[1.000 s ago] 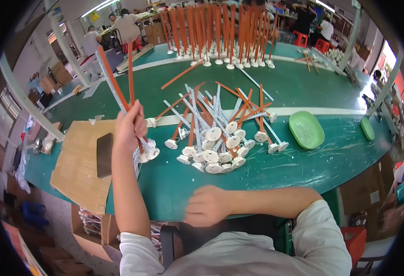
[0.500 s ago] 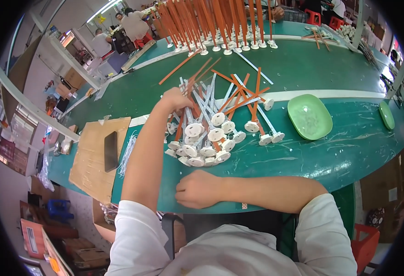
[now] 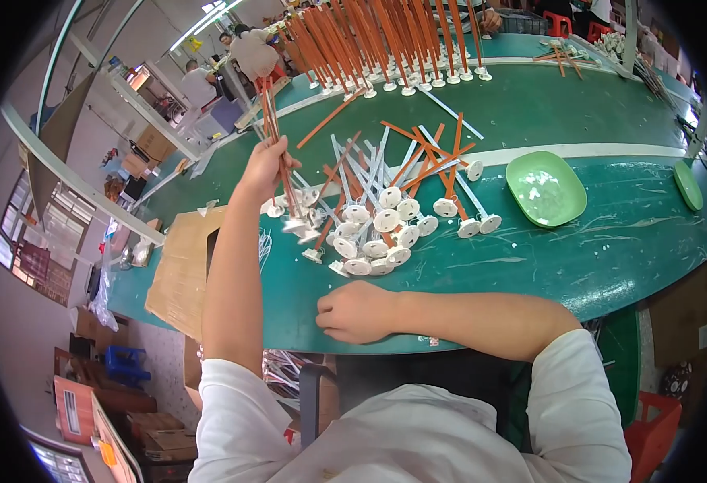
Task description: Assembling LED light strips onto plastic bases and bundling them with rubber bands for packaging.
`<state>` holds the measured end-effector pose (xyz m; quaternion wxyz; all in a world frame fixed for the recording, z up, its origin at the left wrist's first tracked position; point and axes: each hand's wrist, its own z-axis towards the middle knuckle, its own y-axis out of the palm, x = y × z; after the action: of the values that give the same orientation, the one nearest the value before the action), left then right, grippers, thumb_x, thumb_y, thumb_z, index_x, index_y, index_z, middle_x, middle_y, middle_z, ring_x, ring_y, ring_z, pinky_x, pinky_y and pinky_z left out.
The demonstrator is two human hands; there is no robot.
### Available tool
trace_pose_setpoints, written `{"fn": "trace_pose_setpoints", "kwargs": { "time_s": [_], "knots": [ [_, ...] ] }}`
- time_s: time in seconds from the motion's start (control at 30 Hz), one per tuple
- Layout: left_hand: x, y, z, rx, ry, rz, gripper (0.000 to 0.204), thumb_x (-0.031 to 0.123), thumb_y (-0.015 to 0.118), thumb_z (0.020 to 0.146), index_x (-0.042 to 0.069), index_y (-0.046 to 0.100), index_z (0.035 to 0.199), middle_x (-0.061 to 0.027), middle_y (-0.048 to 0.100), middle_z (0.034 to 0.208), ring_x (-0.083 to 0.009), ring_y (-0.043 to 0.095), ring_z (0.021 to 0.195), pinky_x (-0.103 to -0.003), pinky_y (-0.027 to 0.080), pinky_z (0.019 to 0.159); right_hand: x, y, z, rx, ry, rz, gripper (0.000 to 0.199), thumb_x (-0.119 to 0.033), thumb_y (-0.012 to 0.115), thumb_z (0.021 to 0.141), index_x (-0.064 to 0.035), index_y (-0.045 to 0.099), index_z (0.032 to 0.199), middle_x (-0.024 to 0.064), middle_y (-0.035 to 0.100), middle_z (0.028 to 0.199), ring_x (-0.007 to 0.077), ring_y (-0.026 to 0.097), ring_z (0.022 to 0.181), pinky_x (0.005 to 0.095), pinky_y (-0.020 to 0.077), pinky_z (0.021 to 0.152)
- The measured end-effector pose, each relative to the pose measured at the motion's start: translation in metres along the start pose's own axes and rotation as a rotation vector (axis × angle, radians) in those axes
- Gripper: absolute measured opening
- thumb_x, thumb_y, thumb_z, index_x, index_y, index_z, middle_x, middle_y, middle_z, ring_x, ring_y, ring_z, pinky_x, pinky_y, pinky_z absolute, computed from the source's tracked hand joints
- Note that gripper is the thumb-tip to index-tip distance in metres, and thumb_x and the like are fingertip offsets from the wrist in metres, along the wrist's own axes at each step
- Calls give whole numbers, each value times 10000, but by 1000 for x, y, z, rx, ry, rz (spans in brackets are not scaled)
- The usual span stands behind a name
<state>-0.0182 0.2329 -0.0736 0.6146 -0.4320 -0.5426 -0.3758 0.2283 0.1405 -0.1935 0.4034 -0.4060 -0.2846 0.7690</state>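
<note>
My left hand (image 3: pixel 268 167) is closed around a small bunch of narrow orange strips (image 3: pixel 270 113), raised above the left side of a pile. White round bases (image 3: pixel 298 224) hang below that hand at the strips' lower ends, blurred. Beside it on the green table lies the pile of white discs (image 3: pixel 386 220) with orange and pale grey strips (image 3: pixel 374 165) attached, crossing one another. Nearer to me, my right hand (image 3: pixel 357 312) rests on the tabletop with its fingers curled in, and nothing sticks out of it.
A green bowl (image 3: pixel 545 190) with small pale bits stands right of the pile. Many upright orange strips on white bases (image 3: pixel 408 87) stand at the back. Cardboard (image 3: pixel 178 270) lies left of my left forearm, near some white strings (image 3: pixel 265 245). Another green dish (image 3: pixel 688 185) sits far right.
My left hand has lifted out of the pile, up and to the left, with several strips and their bases. My right hand stays resting on the table. The view has shifted slightly.
</note>
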Motion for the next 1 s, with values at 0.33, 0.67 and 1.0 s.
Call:
{"fn": "trace_pose_setpoints", "kwargs": {
  "time_s": [0.33,0.67,1.0],
  "knots": [
    [40,-2,-15,-132,-21,103,219,245,466,996,67,547,1094,-125,673,950,-216,682,839,-302,545,679,4,0,0,22,18,40,120,-176,616,792,-60,597,814,91,567,801,276,611,723,401,505,615],
    [68,-3,-68,-117,213,54,180,186,488,983,59,542,1098,-101,652,932,-214,661,846,-336,533,707,4,0,-1,12,55,32,118,-188,615,795,-77,605,834,89,575,822,288,619,745,411,510,631],
    [33,-20,-97,106,226,18,174,151,516,966,76,552,1119,-71,638,915,-191,651,833,-327,524,696,8,5,-3,27,46,50,110,-194,612,794,-92,606,835,82,582,838,285,626,744,416,511,643]
  ]
}}
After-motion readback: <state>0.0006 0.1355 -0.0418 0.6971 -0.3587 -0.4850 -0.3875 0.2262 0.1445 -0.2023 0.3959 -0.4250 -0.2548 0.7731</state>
